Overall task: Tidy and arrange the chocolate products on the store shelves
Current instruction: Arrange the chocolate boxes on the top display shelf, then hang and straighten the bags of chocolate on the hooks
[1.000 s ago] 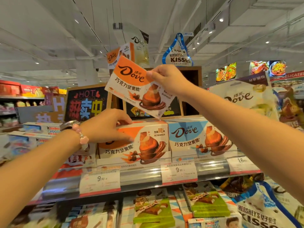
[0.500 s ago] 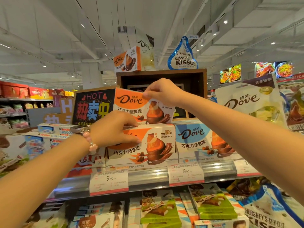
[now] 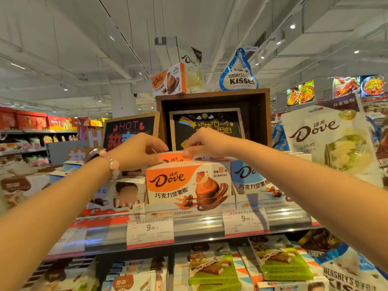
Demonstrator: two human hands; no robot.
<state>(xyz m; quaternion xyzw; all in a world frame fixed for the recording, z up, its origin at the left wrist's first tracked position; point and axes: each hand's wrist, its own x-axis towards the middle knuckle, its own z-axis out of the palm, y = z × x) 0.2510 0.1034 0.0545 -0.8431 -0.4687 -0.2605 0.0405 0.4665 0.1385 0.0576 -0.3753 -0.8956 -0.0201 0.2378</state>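
An orange Dove box (image 3: pixel 189 185) stands upright at the shelf front, its face towards me. Behind its top edge lies a second orange Dove box (image 3: pixel 175 158), mostly hidden, only its top strip showing. My right hand (image 3: pixel 204 143) pinches that strip at its right end. My left hand (image 3: pixel 138 151), with a pink bead bracelet at the wrist, holds its left end with curled fingers. A blue Dove box (image 3: pixel 252 181) stands to the right of the front orange one.
Kinder boxes (image 3: pixel 126 196) sit left of the Dove boxes. Price tags (image 3: pixel 150 229) line the shelf rail (image 3: pixel 197 225). Behind stand a wooden crate (image 3: pixel 212 118) with a chalkboard sign, a white Dove bag (image 3: pixel 327 139) at right and green Kinder boxes (image 3: pixel 279 261) below.
The orange Dove box that my right hand held up in the air has come down behind the front box. My left hand has risen to its left end.
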